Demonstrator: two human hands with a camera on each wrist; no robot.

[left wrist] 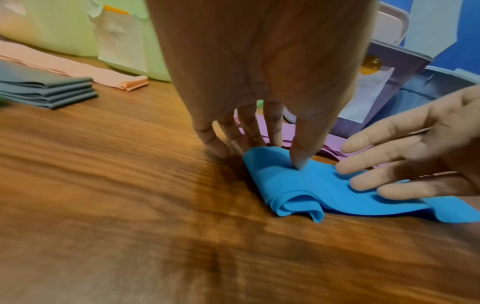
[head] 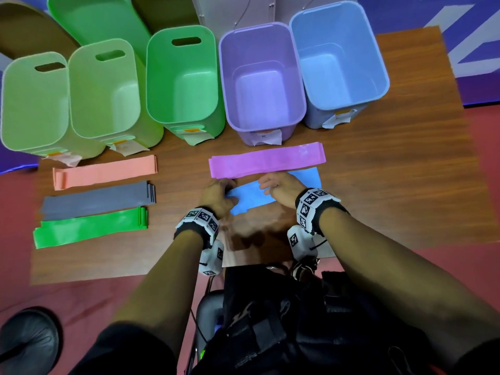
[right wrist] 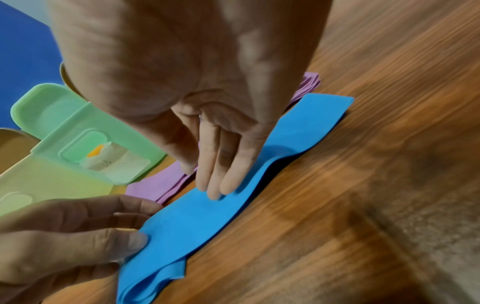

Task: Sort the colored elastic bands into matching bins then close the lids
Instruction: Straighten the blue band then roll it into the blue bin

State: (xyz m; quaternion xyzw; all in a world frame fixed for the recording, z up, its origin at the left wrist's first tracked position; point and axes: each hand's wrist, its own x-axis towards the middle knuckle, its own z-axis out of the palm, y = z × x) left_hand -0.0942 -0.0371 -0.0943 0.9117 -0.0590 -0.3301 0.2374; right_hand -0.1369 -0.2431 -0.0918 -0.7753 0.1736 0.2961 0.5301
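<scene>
A blue band (head: pixel 251 197) lies on the wooden table just in front of a purple band (head: pixel 265 161). My left hand (head: pixel 228 189) pinches the blue band's (left wrist: pixel 298 191) left end, thumb on top and fingers at its far edge. My right hand (head: pixel 266 185) presses straight fingers flat on the blue band's (right wrist: pixel 207 222) middle. Its left end is rumpled into loose folds. Behind the bands stand an open purple bin (head: pixel 259 50) and an open blue bin (head: pixel 338 36), both with nothing inside.
At the left lie a salmon band (head: pixel 105 171), a grey band (head: pixel 97 203) and a green band (head: pixel 89 227). Behind them stand a green bin (head: pixel 181 63) and two pale green bins (head: pixel 102 90), lids open behind. The table's front edge (head: pixel 135 277) is near my body.
</scene>
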